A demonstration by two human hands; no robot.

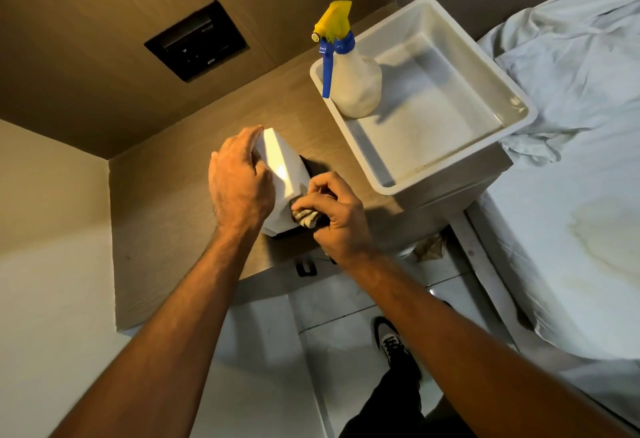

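Near the counter's (166,229) front edge stands a white faceted object (285,169), half hidden by both hands and hard to identify. The left hand (240,183) curls over its top, gripping it. The right hand (337,216) clenches a striped cloth (304,217) against its side. Farther back, a spray bottle (353,81) stands in a white tub (450,174).

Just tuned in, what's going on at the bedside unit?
The left hand holds a white faceted object on the wooden top. The right hand grips a striped cloth and presses it against the object's lower side. A spray bottle stands in the white tub nearby.
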